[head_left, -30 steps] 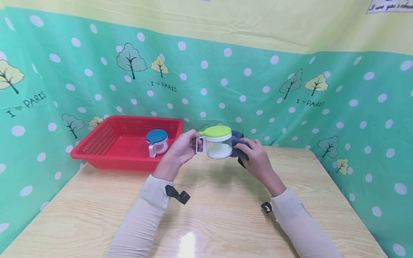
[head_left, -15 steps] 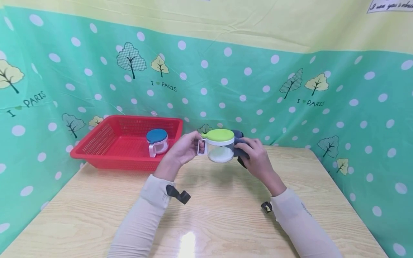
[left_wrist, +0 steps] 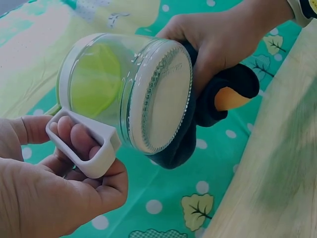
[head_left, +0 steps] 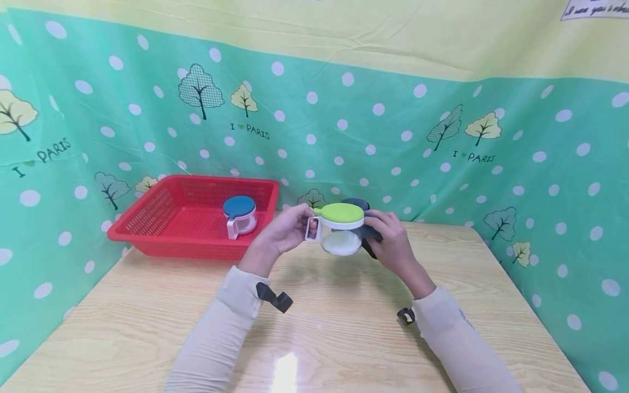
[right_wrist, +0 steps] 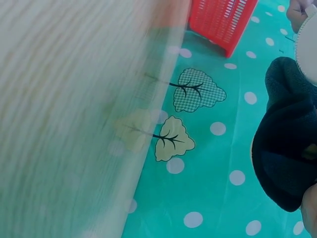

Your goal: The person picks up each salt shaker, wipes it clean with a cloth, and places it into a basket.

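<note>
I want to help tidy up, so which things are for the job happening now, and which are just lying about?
For the job, it seems:
green-lidded jar, held by the left hand
dark cloth, held by the right hand

Just there:
blue-lidded jar, in the red basket

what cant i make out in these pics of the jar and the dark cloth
Head view: much of the dark blue cloth, behind the clear glass green-lidded jar and the right hand.
Left wrist view: lettering on the jar's base, too faint to read.
Right wrist view: most of the jar and right hand, cut off by the right edge.
</note>
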A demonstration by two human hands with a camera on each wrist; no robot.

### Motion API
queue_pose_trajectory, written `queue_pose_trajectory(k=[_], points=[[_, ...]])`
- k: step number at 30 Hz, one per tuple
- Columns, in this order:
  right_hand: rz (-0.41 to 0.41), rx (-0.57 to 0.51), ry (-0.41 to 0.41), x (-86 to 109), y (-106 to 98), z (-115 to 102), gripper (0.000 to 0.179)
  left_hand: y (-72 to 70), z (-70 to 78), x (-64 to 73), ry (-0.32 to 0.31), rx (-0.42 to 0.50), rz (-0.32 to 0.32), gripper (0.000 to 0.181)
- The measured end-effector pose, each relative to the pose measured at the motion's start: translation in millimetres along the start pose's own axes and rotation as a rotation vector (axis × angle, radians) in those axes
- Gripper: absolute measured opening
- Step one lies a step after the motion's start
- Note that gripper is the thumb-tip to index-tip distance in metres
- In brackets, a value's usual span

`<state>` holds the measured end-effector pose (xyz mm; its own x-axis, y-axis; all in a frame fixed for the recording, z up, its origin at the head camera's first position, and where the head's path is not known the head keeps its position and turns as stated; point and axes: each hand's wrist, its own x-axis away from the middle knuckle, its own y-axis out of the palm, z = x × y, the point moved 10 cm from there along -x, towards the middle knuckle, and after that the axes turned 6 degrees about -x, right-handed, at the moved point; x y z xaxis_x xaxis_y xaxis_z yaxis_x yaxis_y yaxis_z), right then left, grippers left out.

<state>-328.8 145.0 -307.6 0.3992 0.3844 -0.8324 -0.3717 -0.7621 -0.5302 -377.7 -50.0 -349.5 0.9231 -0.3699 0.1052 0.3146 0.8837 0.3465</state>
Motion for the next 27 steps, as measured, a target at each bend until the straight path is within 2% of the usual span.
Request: queue_pose_trajectory(k=[9,27], points=[[0.021,-0.015,-0.002,-1.0,-4,-1,0.037,2.4,-0.5,0.7,0.01,0.004,-0.021,0.019],[0.067,-0.022,-0.04,-4.1,-14,-6,0.034,-1.2,-1.4,-1.4,0.005,0.026,-0.019,0.019]])
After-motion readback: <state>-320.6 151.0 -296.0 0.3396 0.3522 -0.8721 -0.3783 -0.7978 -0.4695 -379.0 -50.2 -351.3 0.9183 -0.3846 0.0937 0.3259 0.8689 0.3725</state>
